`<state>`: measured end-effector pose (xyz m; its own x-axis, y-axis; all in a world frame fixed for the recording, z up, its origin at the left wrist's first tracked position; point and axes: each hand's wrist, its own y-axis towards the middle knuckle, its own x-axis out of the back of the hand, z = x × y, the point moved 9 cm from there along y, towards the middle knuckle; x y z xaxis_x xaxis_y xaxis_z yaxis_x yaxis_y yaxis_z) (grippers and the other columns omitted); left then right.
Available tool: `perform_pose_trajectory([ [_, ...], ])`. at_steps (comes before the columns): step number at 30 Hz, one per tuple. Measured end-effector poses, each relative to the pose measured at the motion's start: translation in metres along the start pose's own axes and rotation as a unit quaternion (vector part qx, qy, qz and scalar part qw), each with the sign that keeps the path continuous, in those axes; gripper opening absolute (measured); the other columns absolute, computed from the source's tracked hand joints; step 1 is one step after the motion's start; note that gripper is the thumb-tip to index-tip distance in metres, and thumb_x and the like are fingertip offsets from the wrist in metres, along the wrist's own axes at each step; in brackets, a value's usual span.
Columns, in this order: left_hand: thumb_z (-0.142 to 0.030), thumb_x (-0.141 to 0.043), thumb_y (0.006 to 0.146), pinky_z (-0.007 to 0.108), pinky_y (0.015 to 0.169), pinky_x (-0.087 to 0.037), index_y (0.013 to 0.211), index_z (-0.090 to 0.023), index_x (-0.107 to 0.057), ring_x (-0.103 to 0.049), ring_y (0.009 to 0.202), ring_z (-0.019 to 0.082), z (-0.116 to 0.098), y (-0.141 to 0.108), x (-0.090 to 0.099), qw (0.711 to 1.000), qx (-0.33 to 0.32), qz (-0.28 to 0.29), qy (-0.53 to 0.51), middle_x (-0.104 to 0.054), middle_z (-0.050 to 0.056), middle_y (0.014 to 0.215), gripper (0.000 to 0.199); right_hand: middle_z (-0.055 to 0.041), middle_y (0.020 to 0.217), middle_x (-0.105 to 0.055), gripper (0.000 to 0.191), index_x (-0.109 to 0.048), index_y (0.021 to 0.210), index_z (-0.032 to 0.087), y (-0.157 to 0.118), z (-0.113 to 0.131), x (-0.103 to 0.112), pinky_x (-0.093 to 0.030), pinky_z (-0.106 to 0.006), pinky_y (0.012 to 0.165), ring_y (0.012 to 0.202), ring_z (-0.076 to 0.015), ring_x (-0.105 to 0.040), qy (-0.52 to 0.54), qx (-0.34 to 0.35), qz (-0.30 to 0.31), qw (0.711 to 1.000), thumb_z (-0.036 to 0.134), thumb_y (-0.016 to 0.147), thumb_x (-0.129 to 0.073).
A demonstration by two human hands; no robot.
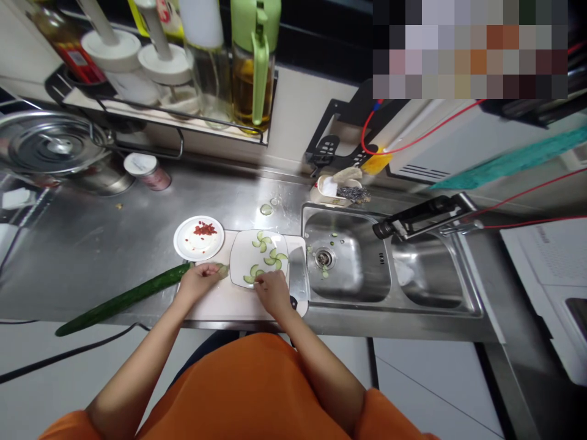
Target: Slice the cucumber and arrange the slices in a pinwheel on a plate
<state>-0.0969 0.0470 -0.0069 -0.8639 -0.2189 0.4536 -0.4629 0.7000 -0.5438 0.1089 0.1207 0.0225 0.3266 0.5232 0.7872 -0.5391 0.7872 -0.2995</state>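
A white square plate (237,269) lies on the pale cutting board (206,308), bearing thin cucumber slices (276,259) fanned into pinwheel shapes. Just left of the plate, my left hand (200,280) is closed in a pinch on a pale green cucumber slice (222,271). My right hand (274,290) reaches over the plate's near edge, its fingers pinched at the lowest cucumber group; what they hold, if anything, is hidden. A long cucumber (123,300) rests to the left of my left hand. Beyond that hand sits a round white plate (184,249) with small red pieces (205,229).
At right is a double steel sink (358,269) with cucumber scraps near its drain. A dark knife handle (293,302) shows beside my right wrist. A rack (220,131) of bottles hangs along the back wall. A lidded pot (59,146) and a small can (149,172) stand left.
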Motion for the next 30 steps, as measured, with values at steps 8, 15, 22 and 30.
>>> perform_pose_trajectory([
  [8,-0.043,-0.073,0.057,0.021,0.051,-0.036,0.077,-0.015,-0.066,-0.048,0.052,0.008,-0.018,-0.012,-0.041,0.981,0.018,0.127,-0.149,-0.063,-0.001,0.063,0.035,-0.0020,0.100,-0.071,0.023,-0.069,0.101,0.023,0.032,0.019,-0.002,-0.044,-0.031,0.084,0.094,-0.0177,-0.061,0.257,0.000,0.016,0.966,0.030,0.081,-0.062],
  [15,-0.034,-0.080,0.059,0.017,0.050,-0.040,0.083,-0.014,-0.064,-0.054,0.056,0.007,-0.005,-0.014,-0.060,0.938,0.122,0.179,-0.271,-0.063,0.000,0.066,0.035,0.0009,0.077,-0.067,0.010,-0.067,0.075,0.019,0.035,0.019,0.006,-0.043,-0.025,0.073,0.077,-0.0138,-0.059,0.301,0.000,0.034,0.953,0.023,0.079,-0.060],
  [22,-0.044,-0.058,0.085,0.014,0.044,-0.043,0.092,-0.011,-0.062,-0.064,0.066,0.011,0.004,-0.026,-0.083,0.859,0.242,0.261,-0.368,-0.068,0.012,0.079,0.035,0.0019,0.075,-0.066,0.007,-0.067,0.076,0.019,0.032,0.035,0.020,-0.041,-0.024,0.075,0.079,-0.0137,-0.057,0.272,0.063,0.089,0.956,0.020,0.079,-0.061],
  [30,-0.015,-0.074,0.067,0.014,0.049,-0.043,0.105,-0.015,-0.066,-0.058,0.058,0.006,-0.004,-0.009,-0.077,0.879,0.184,0.237,-0.370,-0.067,0.004,0.074,0.039,0.0011,0.076,-0.065,0.007,-0.067,0.074,0.018,0.039,0.030,0.028,-0.041,-0.023,0.071,0.077,-0.0129,-0.058,0.285,0.086,0.090,0.950,0.020,0.078,-0.061],
])
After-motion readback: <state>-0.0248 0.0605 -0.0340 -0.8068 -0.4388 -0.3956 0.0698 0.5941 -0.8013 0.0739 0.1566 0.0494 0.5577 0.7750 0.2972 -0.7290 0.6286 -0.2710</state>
